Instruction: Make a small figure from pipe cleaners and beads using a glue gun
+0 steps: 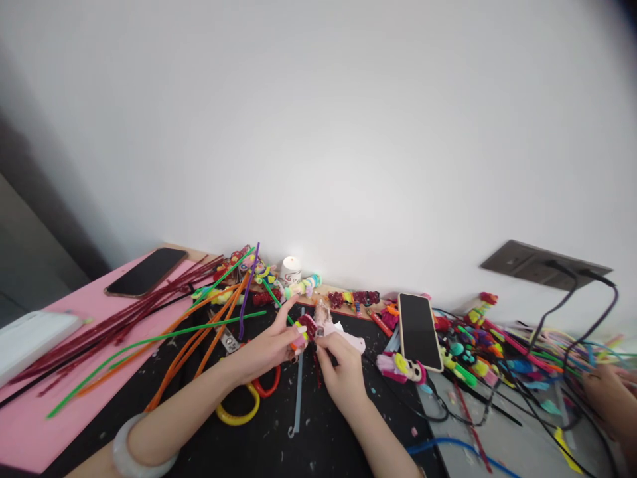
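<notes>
My left hand (271, 346) and my right hand (340, 366) meet over a black mat (279, 431), both pinching a small dark red fuzzy piece (308, 326) made of pipe cleaner. The left fingertips grip its left side, the right fingertips its lower right. A pale bangle (134, 451) sits on my left wrist. A pink glue gun (348, 340) lies just behind my right hand. Yellow and red-handled scissors (249, 398) lie under my left forearm.
Long red, orange and green pipe cleaners (149, 332) spread across the pink board (30, 425) at left. Two phones lie flat, one at far left (146, 271) and one at centre right (419, 330). Colourful craft pieces and cables (497, 358) crowd the right. Another person's hand (604, 392) is at far right.
</notes>
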`<act>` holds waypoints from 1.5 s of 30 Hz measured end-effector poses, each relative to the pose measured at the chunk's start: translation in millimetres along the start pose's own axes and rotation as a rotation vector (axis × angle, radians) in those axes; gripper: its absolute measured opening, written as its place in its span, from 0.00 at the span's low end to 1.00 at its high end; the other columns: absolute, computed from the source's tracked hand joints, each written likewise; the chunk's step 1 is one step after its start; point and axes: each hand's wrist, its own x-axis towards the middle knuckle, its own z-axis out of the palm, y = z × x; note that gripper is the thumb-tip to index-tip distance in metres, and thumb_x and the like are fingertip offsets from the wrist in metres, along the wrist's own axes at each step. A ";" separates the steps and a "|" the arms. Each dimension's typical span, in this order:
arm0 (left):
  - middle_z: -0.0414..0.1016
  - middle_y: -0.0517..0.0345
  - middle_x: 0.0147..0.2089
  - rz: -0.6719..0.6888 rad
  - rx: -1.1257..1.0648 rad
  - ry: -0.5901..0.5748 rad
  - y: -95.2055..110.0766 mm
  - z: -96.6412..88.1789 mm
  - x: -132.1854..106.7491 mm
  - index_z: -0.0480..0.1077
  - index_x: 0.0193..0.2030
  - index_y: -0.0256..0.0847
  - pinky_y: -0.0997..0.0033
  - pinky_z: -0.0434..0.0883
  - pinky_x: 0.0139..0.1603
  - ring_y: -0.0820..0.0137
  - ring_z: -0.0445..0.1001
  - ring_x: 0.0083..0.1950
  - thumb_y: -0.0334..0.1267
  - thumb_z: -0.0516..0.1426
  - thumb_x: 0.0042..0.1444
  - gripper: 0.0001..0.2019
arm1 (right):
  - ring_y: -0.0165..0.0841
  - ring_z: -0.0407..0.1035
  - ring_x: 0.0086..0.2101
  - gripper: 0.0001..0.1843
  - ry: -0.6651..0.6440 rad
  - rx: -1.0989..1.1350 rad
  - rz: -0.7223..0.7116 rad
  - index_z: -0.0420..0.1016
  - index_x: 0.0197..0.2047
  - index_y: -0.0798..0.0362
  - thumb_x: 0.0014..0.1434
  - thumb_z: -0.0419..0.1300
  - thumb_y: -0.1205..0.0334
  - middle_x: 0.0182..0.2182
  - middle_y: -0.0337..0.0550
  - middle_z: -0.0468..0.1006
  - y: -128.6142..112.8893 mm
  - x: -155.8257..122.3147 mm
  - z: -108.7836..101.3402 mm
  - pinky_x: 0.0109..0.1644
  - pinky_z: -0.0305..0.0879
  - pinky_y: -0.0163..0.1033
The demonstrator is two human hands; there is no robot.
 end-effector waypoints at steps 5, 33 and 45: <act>0.66 0.71 0.32 0.003 0.090 0.028 -1.3 -2.2 1.6 0.32 0.87 0.50 0.65 0.57 0.43 0.72 0.62 0.33 0.54 0.72 0.60 0.63 | 0.35 0.79 0.29 0.13 0.004 0.021 -0.002 0.78 0.39 0.50 0.74 0.56 0.69 0.29 0.42 0.82 -0.8 -0.3 0.5 0.34 0.74 0.36; 0.75 0.45 0.64 0.302 0.455 0.249 1.3 1.3 -3.9 0.56 0.81 0.48 0.54 0.56 0.75 0.48 0.63 0.77 0.35 0.72 0.57 0.48 | 0.31 0.67 0.22 0.18 -0.005 -0.060 0.002 0.65 0.29 0.47 0.72 0.56 0.68 0.22 0.34 0.70 -8.4 -1.3 -1.5 0.28 0.60 0.34; 0.66 0.70 0.31 0.166 0.220 0.128 -4.1 -14.5 9.6 0.34 0.86 0.47 0.66 0.64 0.40 0.70 0.64 0.31 0.46 0.66 0.66 0.54 | 0.49 0.75 0.51 0.25 0.136 -0.372 0.233 0.80 0.56 0.50 0.60 0.53 0.72 0.52 0.55 0.85 20.6 -8.8 1.9 0.54 0.68 0.52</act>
